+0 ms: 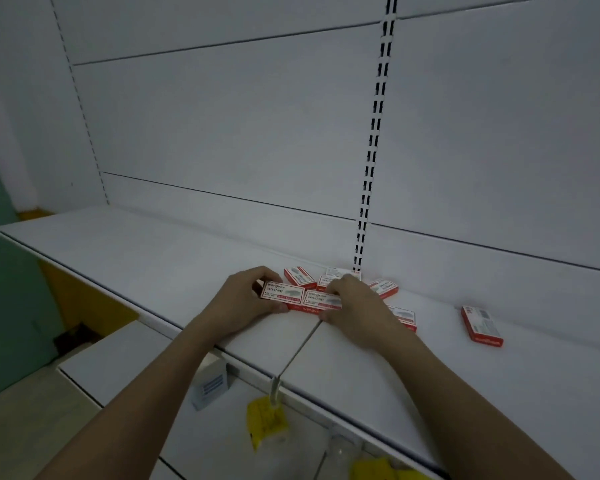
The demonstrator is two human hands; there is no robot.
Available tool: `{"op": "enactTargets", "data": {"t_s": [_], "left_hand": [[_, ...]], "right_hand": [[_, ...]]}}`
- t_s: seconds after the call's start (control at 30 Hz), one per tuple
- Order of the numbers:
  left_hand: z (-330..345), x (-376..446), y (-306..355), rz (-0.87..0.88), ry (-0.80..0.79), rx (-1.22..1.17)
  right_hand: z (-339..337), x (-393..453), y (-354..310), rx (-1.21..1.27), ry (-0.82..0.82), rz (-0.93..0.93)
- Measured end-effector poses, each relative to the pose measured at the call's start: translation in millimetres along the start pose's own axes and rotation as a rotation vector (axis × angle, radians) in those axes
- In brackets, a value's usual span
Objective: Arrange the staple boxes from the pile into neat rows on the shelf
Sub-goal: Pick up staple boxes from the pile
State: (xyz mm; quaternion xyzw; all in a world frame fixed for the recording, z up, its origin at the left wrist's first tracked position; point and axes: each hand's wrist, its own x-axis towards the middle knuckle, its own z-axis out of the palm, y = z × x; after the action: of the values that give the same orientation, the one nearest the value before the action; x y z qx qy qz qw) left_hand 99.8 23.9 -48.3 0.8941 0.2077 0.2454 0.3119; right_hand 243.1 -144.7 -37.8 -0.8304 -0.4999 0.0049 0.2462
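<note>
Print reading "24/6" marks the left staple box (280,292), pinched by left hand (246,299); right hand (352,306) grips the adjoining box (321,300), both lying on the shelf (153,258) before the pile (340,279)

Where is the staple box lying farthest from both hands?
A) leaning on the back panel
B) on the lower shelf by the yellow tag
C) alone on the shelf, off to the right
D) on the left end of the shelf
C: the lone staple box lies flat on the shelf, right of the right hand and apart from the other boxes; the left hand is farther still.
</note>
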Motion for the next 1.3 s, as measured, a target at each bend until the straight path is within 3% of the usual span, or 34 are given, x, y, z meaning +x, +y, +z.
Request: {"op": "enactTargets", "data": {"t_s": [0.27,0.4,0.63,0.87,1.1,1.3], "left_hand": [[-31.1,12.5,15.2,0.073,-0.087,0.021],[-42.7,9.6,26.3,0.14,-0.095,-0.135],[-25.4,-12.5,49.1,0.225,-0.296,-0.212],[10.4,-63.4,125.4,0.31,-0.376,-0.285],[43.7,-129.7,224.8,0.441,-0.454,-0.222],[103.0,-207.2,326.1,0.454,-0.527,-0.264]], "right_hand": [[-36.8,-29.3,-20.6,0.109,0.084,-0.031],[-37.9,-50.0,-38.2,0.072,0.178,0.028],[-44.0,-113.8,-45.9,0.021,0.286,0.264],[-100.1,-213.2,-30.5,0.047,0.422,0.478],[-160.4,-344.2,-13.9,0.016,0.517,0.552],[-218.7,-483.8,1.3,-0.1,0.524,0.642]]}}
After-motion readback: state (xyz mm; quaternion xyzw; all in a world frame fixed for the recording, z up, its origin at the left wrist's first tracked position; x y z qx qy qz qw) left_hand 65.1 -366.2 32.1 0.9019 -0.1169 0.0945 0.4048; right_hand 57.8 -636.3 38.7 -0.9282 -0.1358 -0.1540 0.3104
